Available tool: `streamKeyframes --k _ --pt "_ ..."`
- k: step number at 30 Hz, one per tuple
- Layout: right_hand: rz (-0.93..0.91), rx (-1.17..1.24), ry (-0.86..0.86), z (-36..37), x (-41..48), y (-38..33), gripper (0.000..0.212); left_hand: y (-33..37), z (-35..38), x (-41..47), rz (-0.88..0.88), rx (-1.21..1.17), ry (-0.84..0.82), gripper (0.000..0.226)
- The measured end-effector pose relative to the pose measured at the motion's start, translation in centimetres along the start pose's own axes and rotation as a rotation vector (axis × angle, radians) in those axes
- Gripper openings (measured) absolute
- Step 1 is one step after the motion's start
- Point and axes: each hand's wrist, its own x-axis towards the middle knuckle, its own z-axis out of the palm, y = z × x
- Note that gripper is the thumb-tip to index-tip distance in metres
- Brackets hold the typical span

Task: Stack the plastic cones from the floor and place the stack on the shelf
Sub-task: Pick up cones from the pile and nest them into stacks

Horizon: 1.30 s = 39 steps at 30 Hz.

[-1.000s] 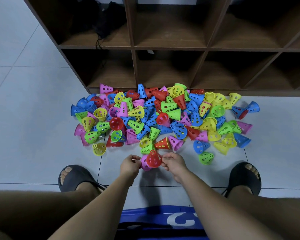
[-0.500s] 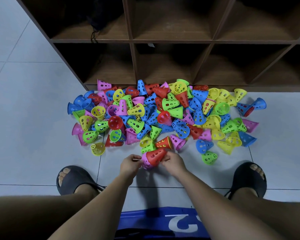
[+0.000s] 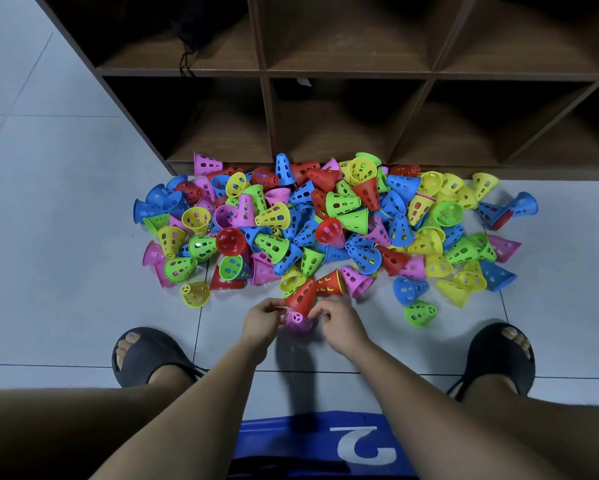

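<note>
two hands: both low over the floor (image 3: 66,271), close together, just in front of the pile, with two cones between them.
left hand (image 3: 262,320): fingers curled, it pinches the pink cone from the left side.
right hand (image 3: 339,323): fingers curled, the fingertips grip the wide rim of the red cone from the right side.
red cone (image 3: 301,296): tilted, narrow end pointing away toward the pile, wide end against the pink cone; i cannot tell how deep one sits in the other.
pink cone (image 3: 298,323): under the red cone, nearer to the person, its narrow tip turned up to the camera.
pile of cones (image 3: 325,220): many perforated plastic cones, blue, green, yellow, red and pink, loose on the tiles, most on their side, some nested in pairs.
shelf (image 3: 267,116): dark brown wooden cubbies behind the pile; the far cones reach its base.
black item (image 3: 194,29): in the upper left compartment, a thin cord hanging from it.
yellow cone (image 3: 196,294): alone at the near left edge of the pile.
green cone (image 3: 420,313): alone at the near right edge.
black slippers (image 3: 145,355): one on each foot, either side of the hands.
blue cloth (image 3: 291,441): at the bottom edge between the legs, with a white "2".
</note>
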Motion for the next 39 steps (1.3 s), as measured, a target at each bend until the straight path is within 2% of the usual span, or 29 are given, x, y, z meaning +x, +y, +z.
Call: streamKeyframes --k 2,6,12,17,20,24,27,31,39 --pt "-0.013 0.012 -0.031 0.0 0.0 -0.6 0.040 0.1 0.4 0.1 -0.008 -0.033 -0.008 0.025" --pt "-0.006 0.034 -0.058 0.7 0.3 -1.5 0.037 0.3 0.8 0.3 0.016 -0.003 -0.019 0.037" --pt "0.072 0.076 0.022 0.3 0.4 -1.5 0.026 0.9 1.0 0.2 0.029 -0.096 0.073 0.022" --pt "0.169 0.292 0.119 -0.4 0.9 -0.3 0.020 1.7 0.4 -0.2 0.035 -0.084 -0.071 0.012" --pt "0.242 0.421 0.188 -1.0 0.9 -0.3 0.015 1.7 0.1 -0.4 0.064 -0.006 -0.128 0.012" --pt "0.294 0.531 0.187 -1.5 0.6 -0.8 0.021 0.6 -0.1 -0.8 0.060 0.073 -0.189 0.017" --pt "0.289 0.484 0.175 -1.4 0.3 -0.8 0.025 -0.3 0.0 -0.9 0.049 0.152 -0.195 0.020" --pt "0.272 0.388 0.133 -1.0 0.1 -0.2 0.025 -0.9 0.0 -0.6 0.053 0.203 -0.130 0.018" --pt "0.217 0.177 0.062 -1.8 1.0 0.0 0.038 -2.7 -0.6 0.9 0.071 0.451 -0.046 0.025"
